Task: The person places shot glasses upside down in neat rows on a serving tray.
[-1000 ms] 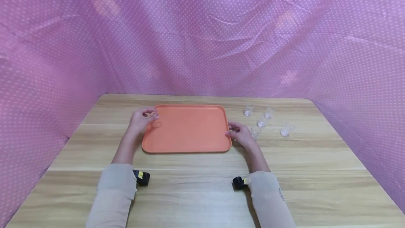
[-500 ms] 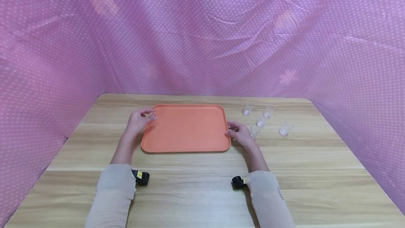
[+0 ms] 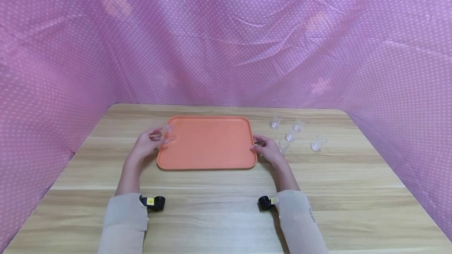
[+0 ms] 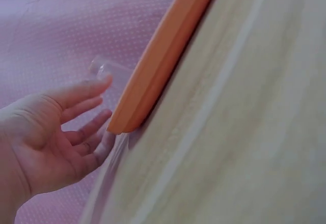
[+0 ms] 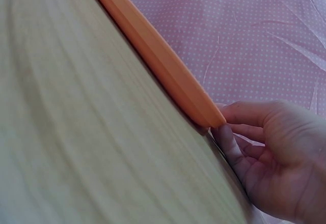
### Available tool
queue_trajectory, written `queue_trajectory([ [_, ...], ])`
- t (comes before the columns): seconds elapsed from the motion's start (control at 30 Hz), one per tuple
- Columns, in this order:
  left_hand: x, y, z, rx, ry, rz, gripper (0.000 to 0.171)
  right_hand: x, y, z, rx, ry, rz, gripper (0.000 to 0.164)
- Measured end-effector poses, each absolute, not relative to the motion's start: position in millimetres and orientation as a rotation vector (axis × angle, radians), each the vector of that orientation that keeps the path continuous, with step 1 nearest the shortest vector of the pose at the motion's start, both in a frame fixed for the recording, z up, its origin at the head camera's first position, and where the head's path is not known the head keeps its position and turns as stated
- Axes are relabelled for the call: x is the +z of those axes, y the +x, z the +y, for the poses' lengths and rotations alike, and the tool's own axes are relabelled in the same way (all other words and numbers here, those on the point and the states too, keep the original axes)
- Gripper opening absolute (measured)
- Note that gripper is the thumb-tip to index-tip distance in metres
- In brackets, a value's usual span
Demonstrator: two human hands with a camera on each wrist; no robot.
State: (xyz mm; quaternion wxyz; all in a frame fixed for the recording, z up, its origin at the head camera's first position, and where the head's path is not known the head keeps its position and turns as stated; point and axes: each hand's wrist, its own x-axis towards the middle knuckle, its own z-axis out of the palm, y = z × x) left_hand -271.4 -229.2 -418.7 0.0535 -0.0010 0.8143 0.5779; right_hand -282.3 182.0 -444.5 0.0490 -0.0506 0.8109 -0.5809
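A rectangular orange tray (image 3: 208,144) lies on the wooden table. Near its left edge stands a small clear cup (image 3: 171,137), faint against the orange. My left hand (image 3: 145,143) is just left of this cup, fingers loosely spread and thumb apart from them. In the left wrist view, the clear cup (image 4: 108,67) shows past the tip of the upper finger, partly behind the tray's rim. At the right edge of the tray, my right hand (image 3: 267,150) pinches the rim; the right wrist view has its fingers (image 5: 249,113) above and below the orange edge.
Several clear cups stand on the table right of the tray, one (image 3: 283,146) close beside my right hand and another (image 3: 318,143) farthest right. A pink dotted cloth (image 3: 226,50) hangs behind and at both sides. Each wrist carries a small black camera (image 3: 159,203).
My left hand has let go of the clear cup and drawn back to the left, its fingers spreading. The cup stays on the tray. My right hand keeps its place at the rim.
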Motion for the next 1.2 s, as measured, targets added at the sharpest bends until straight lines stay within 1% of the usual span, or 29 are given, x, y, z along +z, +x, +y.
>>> queue_trajectory([
  [0.23, -426.8, -261.3, -235.7, 1.698, -0.001, 2.464, 0.066, -448.6, -283.8, 181.1, -1.769, -0.171, 2.506, 0.047],
  [0.57, -435.9, -256.0, -239.6, 1.848, 0.008, 2.388, 0.060, -443.9, -280.7, 178.7, -1.692, -0.186, 2.547, 0.047],
  [0.67, -438.3, -256.9, -239.6, 1.885, -0.003, 2.364, 0.059, -435.6, -277.7, 178.2, -1.622, -0.256, 2.636, 0.048],
  [0.77, -440.2, -258.4, -239.6, 1.892, -0.011, 2.346, 0.058, -417.8, -272.8, 181.1, -1.567, -0.363, 2.762, 0.047],
  [0.9, -441.0, -259.2, -239.8, 1.882, -0.002, 2.312, 0.057, -388.2, -265.5, 195.1, -1.600, -0.460, 2.881, 0.043],
  [1.0, -440.2, -258.7, -240.4, 1.876, -0.008, 2.294, 0.056, -375.0, -261.0, 213.7, -1.655, -0.452, 2.902, 0.043],
  [1.2, -439.1, -257.1, -243.6, 1.854, -0.002, 2.306, 0.057, -380.4, -253.6, 253.9, -1.662, -0.373, 2.750, 0.050],
])
